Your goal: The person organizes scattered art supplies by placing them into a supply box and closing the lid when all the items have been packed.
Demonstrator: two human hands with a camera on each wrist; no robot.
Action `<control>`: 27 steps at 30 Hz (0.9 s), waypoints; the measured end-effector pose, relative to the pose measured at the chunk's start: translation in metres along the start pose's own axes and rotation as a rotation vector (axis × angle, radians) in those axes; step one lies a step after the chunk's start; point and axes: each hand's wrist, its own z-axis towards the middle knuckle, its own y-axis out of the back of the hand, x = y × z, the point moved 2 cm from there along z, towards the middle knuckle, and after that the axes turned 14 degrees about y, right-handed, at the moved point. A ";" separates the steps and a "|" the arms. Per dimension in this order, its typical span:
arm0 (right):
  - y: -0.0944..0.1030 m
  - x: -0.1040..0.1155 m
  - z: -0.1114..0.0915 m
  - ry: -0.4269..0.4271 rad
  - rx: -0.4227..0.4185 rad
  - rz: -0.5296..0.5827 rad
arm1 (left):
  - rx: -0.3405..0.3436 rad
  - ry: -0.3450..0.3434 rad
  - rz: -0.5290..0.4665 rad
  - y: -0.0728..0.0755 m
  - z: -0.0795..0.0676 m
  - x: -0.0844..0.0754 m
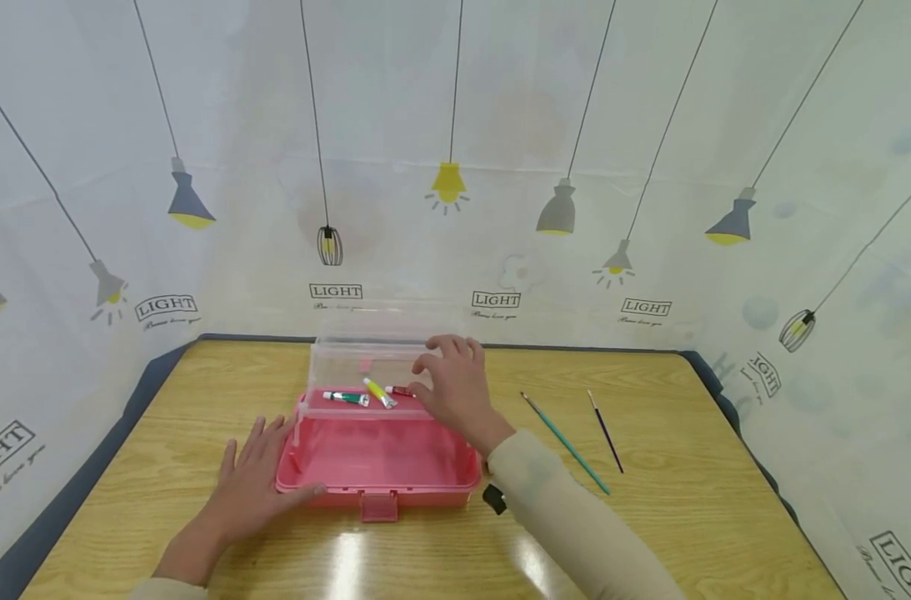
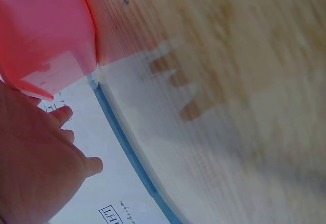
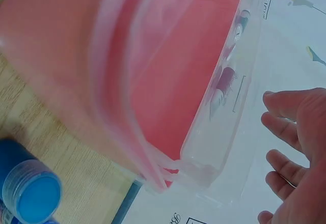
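A pink plastic box (image 1: 380, 450) with its clear lid (image 1: 361, 367) raised stands on the table. Along its back, a clear tray (image 3: 204, 137) holds a green paint tube (image 1: 346, 399), a yellow paint tube (image 1: 378, 392) and a red paint tube (image 1: 399, 391), partly hidden by my right hand. That right hand (image 1: 458, 383) hovers over the tray's right end, fingers loosely bent, with nothing between them in the right wrist view. My left hand (image 1: 248, 483) rests against the box's left front corner, its fingers extended and thumb along the front rim.
Right of the box lie a teal paintbrush (image 1: 568, 446) and a dark purple paintbrush (image 1: 606, 433). A blue paint jar (image 3: 38, 198) stands beside the box in the right wrist view; my right arm covers that area in the head view. A lamp-printed cloth (image 1: 395, 167) surrounds the table.
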 end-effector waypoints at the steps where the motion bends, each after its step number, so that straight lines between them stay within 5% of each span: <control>1: 0.001 0.000 -0.001 0.004 -0.006 0.001 | 0.001 0.001 -0.002 0.000 0.000 0.000; 27: 0.015 -0.041 -0.029 -0.009 0.005 -0.034 | 0.016 0.009 -0.010 0.002 -0.001 -0.004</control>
